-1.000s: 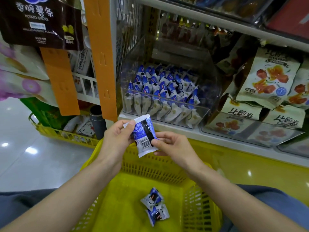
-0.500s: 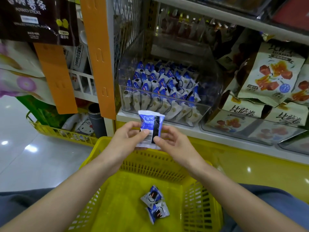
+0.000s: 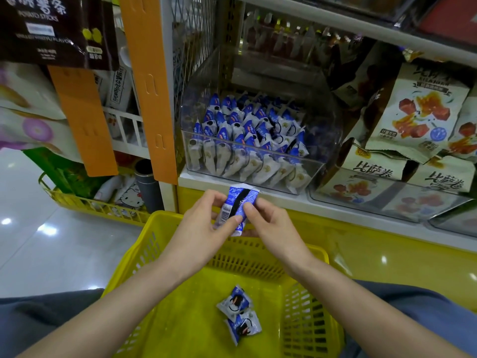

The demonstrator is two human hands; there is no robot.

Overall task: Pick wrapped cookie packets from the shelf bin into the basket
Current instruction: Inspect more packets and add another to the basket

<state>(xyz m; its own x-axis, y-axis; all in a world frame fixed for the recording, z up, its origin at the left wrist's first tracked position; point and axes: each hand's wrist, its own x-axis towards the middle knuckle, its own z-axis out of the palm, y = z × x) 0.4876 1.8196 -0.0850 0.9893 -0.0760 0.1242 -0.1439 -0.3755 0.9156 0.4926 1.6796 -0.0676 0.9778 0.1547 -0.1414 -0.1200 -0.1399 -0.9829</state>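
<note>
- On the floor of the basket [image 3: 144, 251] lie 2 cookie packets [image 3: 238, 315]: that much is done.
- The left hand [image 3: 204, 223] pinches a 3rd packet [image 3: 236, 206] above the basket's far rim.
- The right hand [image 3: 271, 228] pinches the same packet with thumb and fingertips; it is judged not yet released.
- The shelf bin [image 3: 326, 140] holds many more packets to pick.

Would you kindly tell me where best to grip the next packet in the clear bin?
I'd pinch the blue crimped top of a front-row packet, coming from above: they stand upright, tightly packed, tops clearing the front wall of the clear bin.
</note>
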